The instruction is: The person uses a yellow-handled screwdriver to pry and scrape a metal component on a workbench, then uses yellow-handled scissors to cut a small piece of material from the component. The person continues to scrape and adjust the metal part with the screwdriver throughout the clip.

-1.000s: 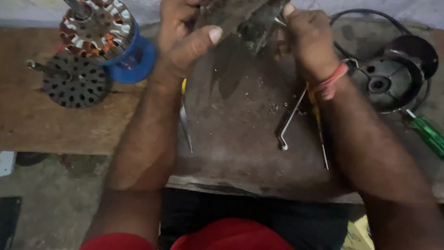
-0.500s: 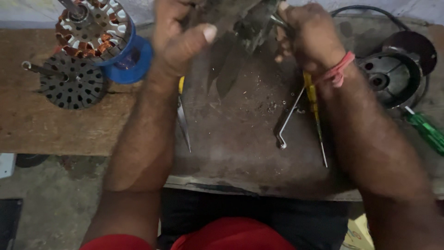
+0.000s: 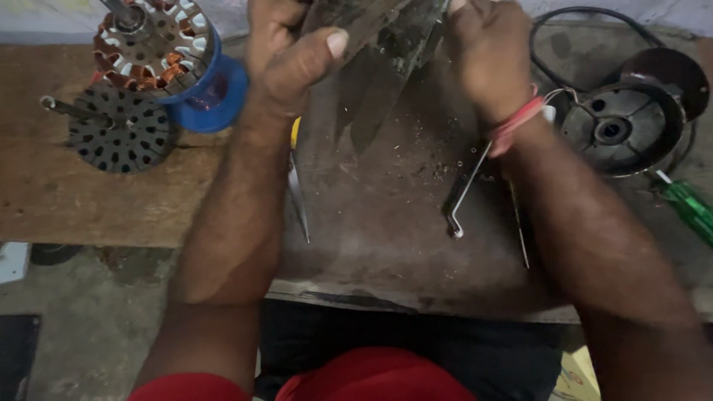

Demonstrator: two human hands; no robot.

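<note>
Over at the far left of my bench lies a perforated rotor disc (image 3: pixel 119 134), and just behind it a copper-wound stator (image 3: pixel 152 44) sits on a blue reel (image 3: pixel 212 93). My left hand (image 3: pixel 286 63) comes next, thumb pressed flat against the dark metal part (image 3: pixel 379 37) I hold up near the top edge. Below it a yellow-handled screwdriver (image 3: pixel 298 193) rests on the greasy plate (image 3: pixel 386 238), then a bent hex key (image 3: pixel 466 189). My right hand (image 3: pixel 490 56) is curled shut on the part's other end. A round motor housing (image 3: pixel 620 130) and green-handled screwdriver (image 3: pixel 687 208) lie rightward. I judge the oily part could slip from my grip and knock tools off.
</note>
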